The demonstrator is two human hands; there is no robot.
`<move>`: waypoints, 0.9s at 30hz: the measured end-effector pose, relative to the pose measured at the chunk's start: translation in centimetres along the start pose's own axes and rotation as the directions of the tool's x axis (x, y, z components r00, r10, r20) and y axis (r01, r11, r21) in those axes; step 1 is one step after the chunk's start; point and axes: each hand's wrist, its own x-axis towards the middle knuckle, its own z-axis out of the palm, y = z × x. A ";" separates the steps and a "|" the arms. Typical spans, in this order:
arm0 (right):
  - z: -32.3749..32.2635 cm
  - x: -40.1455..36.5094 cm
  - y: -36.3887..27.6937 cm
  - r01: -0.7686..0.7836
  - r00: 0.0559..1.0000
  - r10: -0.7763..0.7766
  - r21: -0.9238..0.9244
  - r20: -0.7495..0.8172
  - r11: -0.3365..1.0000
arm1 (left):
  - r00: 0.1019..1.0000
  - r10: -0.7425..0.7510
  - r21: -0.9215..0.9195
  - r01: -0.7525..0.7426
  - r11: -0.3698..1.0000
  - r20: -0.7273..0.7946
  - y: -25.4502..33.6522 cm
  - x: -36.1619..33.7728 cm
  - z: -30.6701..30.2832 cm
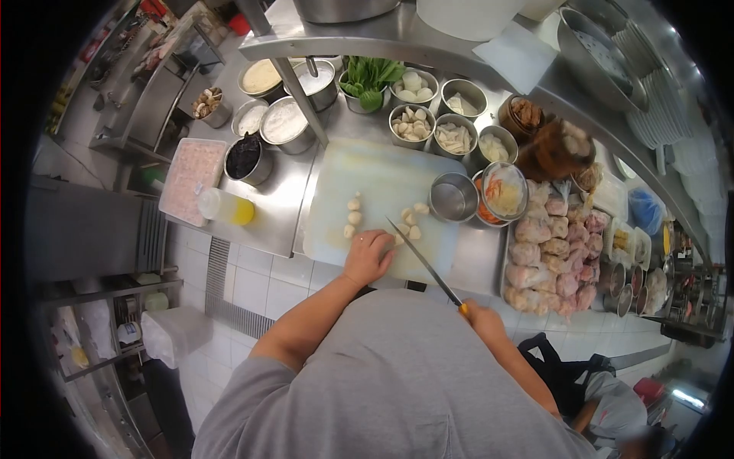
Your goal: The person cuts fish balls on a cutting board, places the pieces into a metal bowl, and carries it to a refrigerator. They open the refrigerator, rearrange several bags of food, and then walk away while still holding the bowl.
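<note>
Surface (279,218) and board (382,164) look smooth; slippage could swing the knife (428,265), clenched in the right hand's (482,320) fingers, toward the left hand (371,258), whose fingers curl down, holding what I can't tell. Rounded pale pieces (354,217) on the board could roll.

**Pale board, bright edges**

From my remote seat I see a milky blue-green cutting board (382,164) with yellowish patches. On it I pick out cream-white food pieces (353,217) and a knife (432,269), grey-bladed with a yellow-orange handle. Left of the board I get yellow liquid (244,212), black food (247,157) and pale pink minced meat (195,176); behind it, vivid green leaves (371,78); right of it, pink-and-beige meat portions (554,245). Nearest me, below the board, I see a plain grey shirt (382,359) and white floor tiles (248,269) in a grid.
</note>
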 end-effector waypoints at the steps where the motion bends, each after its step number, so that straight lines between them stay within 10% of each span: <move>1: -0.1 -0.2 0.1 0.018 1.000 -0.018 -0.005 -0.006 1.000 | 0.999 0.034 0.004 -0.034 0.999 0.032 0.1 -0.1 0.0; 27: -3.2 0.5 -3.4 -0.063 0.965 0.079 -0.074 0.249 0.995 | 0.999 -0.029 -0.126 0.026 0.992 -0.028 -0.1 0.9 0.9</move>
